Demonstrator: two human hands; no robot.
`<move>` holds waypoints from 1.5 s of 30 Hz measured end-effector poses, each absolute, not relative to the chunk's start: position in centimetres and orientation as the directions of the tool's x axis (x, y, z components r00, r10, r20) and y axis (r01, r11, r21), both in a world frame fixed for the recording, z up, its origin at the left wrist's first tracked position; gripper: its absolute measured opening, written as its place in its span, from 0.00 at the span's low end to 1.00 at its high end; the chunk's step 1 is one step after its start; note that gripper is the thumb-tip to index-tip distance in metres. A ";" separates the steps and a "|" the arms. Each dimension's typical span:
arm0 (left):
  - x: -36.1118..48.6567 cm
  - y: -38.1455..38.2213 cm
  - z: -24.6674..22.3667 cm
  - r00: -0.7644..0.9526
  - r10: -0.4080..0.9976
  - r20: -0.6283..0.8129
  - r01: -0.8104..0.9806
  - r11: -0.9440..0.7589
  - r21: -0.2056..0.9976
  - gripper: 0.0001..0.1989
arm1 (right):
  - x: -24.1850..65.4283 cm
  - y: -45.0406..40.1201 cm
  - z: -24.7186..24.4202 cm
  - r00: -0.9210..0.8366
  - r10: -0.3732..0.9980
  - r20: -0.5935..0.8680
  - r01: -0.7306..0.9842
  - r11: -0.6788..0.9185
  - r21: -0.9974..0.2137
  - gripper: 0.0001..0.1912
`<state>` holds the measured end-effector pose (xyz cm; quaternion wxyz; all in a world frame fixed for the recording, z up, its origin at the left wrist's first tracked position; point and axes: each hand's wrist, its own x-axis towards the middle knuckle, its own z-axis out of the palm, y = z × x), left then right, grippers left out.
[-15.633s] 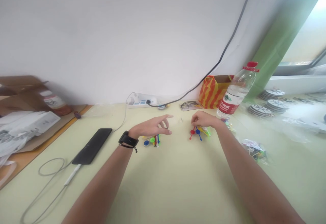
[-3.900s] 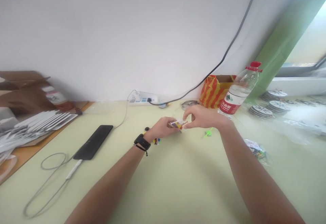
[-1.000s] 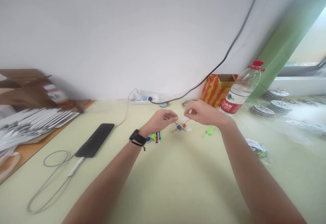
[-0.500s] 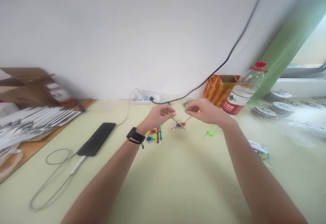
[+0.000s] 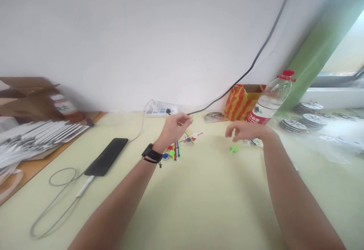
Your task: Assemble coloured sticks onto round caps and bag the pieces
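Note:
My left hand (image 5: pixel 174 128), with a black watch (image 5: pixel 152 153) at the wrist, is closed in a pinch. From its fingertips hangs a small build of coloured plastic sticks (image 5: pixel 191 138), with yellow, blue, red and white parts; the exact grip point is too small to make out. Below that hand lie several straight plastic sticks (image 5: pixel 176 151) and round pieces, among them a blue disc (image 5: pixel 165 156) and a green disc (image 5: pixel 172 153). My right hand (image 5: pixel 241 131) hovers with bent fingers apart and nothing visible in them, just above a bright green plastic piece (image 5: pixel 233 149) on the table.
A large water bottle (image 5: pixel 270 100) and a striped red-yellow bag (image 5: pixel 239 100) stand behind my right hand. Eyeglasses (image 5: pixel 214 116) lie near the wall. A power strip (image 5: pixel 160 110), a black phone (image 5: pixel 106 157) on a cable, and stacked white discs (image 5: pixel 294 125) are also around.
My right hand has moved right, away from the stick build, to above the green piece, and its fingers have spread. The stick build has shifted left with my left hand.

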<state>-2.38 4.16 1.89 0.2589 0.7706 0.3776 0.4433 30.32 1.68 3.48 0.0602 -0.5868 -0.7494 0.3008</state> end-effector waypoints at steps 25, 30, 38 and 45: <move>-1.3 2.7 2.8 0.308 0.734 0.605 0.410 -0.676 0.612 0.14 | 21.0 -1.8 8.7 -0.113 0.860 0.498 0.309 0.507 -0.805 0.12; -1.0 2.5 2.8 0.328 0.746 0.580 0.380 -0.666 0.642 0.16 | 19.1 -0.8 7.1 0.049 0.795 0.605 0.417 0.534 -0.735 0.09; -1.2 2.7 2.6 0.227 0.777 0.588 0.368 -0.627 0.687 0.15 | 18.1 0.2 5.1 0.007 0.772 0.636 0.533 0.535 -0.655 0.02; -1.5 2.9 2.4 0.169 0.812 0.559 0.359 -0.579 0.732 0.16 | 17.2 -0.2 4.8 -0.087 0.779 0.621 0.608 0.535 -0.586 0.02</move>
